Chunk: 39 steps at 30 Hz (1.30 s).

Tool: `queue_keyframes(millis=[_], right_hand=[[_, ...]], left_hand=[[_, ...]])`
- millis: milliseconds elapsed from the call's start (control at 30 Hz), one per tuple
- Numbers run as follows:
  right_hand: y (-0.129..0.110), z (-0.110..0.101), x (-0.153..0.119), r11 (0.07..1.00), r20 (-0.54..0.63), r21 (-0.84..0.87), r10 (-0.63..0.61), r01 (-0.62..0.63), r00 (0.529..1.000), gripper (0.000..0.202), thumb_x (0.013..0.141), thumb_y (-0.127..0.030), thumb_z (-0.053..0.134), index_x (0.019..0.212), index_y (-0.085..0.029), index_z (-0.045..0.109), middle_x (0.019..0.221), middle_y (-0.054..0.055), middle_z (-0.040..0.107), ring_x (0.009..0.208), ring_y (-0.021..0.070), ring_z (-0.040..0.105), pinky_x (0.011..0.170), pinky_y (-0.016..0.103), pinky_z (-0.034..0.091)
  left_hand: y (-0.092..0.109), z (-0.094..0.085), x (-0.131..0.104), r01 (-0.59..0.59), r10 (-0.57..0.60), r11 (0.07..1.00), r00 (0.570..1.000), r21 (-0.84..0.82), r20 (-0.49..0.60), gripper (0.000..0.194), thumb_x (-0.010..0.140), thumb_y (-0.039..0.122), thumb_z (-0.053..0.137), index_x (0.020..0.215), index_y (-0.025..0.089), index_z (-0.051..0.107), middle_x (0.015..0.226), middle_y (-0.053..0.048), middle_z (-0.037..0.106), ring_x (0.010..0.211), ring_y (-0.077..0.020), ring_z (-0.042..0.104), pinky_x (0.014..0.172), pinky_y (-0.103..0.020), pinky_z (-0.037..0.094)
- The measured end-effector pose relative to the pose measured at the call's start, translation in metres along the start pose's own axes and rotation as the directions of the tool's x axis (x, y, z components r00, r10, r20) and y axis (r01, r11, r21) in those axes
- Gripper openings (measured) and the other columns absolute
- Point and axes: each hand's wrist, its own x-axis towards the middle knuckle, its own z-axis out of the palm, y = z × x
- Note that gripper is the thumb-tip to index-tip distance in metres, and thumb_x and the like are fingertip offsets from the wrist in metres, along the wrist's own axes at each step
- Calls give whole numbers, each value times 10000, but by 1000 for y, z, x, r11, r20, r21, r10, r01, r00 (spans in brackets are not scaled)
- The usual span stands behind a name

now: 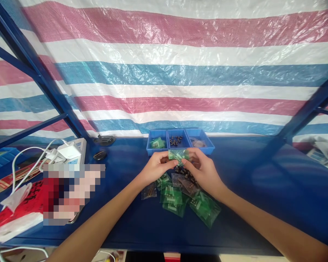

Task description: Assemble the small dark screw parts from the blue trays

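Between my two hands, just in front of the blue trays, is a small green plastic bag (177,155) with pale pieces inside. My left hand (159,166) pinches its left side, thumb on top. On its right side, my right hand (203,171) grips it the same way. Below them lie several green bags (171,196) of pale pieces, one green bag (205,209) set apart at the right. A clear bag (149,191) with brownish pieces rests at the left. Small dark metal parts (190,174) are heaped beside another clear bag (184,183), partly under my right hand.
Three joined blue trays (180,145) stand at the back, holding green bags, dark parts and clear bags. At the left are a power strip (82,145), white cables, a red bag (30,200) and a black mouse-like object (100,155). Blue frame posts (41,78) flank the table (262,174).
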Motion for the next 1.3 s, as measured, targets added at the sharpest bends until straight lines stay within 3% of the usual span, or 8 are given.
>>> queue_keyframes(millis=[333,467,567,700,867,1000,1100,1300], right_hand=[[1,-3,4,999,-10,50,13,-13,1000,244,941,-458,610,901,-217,597,716,-2,586,602,160,509,551,287,436],[0,-3,1,999,-11,36,-16,16,1000,284,968,-428,574,1174,-232,567,783,10,647,621,176,571,558,289,470],[2,-5,0,986,-12,-104,-129,127,992,356,1024,-362,450,1361,-265,510,900,35,695,605,174,593,579,307,485],[6,-6,0,912,59,-306,-270,275,961,353,1039,-291,358,1271,-275,624,1075,76,734,710,209,658,638,341,508],[5,-8,4,925,0,-306,-237,226,972,267,1005,-284,447,1112,-256,689,1018,66,748,785,230,685,609,324,510],[3,-10,8,946,-43,-245,-228,211,973,193,997,-321,513,983,-231,683,958,76,667,799,220,640,613,320,498],[5,-9,9,967,-24,-181,-185,178,982,197,981,-374,565,912,-226,675,1000,87,632,835,229,631,603,324,491],[-2,-3,4,997,28,43,-65,63,998,263,952,-422,613,785,-219,613,1177,107,652,1005,261,657,690,340,568]], left_hand=[[-7,2,1,-13,13,999,1000,37,10,367,839,508,746,915,149,738,786,-58,691,755,-211,640,671,-294,502],[-8,2,1,29,-29,999,1000,24,4,371,830,514,751,908,151,751,784,-64,702,735,-208,638,652,-293,499],[-10,-1,2,50,-50,999,999,-4,7,370,833,505,754,921,146,749,799,-64,698,709,-184,615,645,-284,482],[-8,-7,1,70,-68,997,996,-40,58,363,850,503,741,945,153,740,810,-53,679,716,-168,593,661,-274,463],[3,-12,-2,34,-34,999,986,6,163,382,876,540,700,897,159,731,692,-16,598,623,-140,516,583,-255,387],[8,-12,-4,-62,61,998,997,7,48,361,861,493,736,1016,169,710,705,8,567,588,-109,462,549,-240,349],[8,-11,-5,-125,129,983,991,136,-23,315,876,433,728,1075,194,679,747,22,553,586,-98,450,564,-234,376],[9,3,-10,-233,237,823,970,518,59,392,847,445,751,1146,232,615,1048,-41,638,802,-172,607,698,-280,479]])
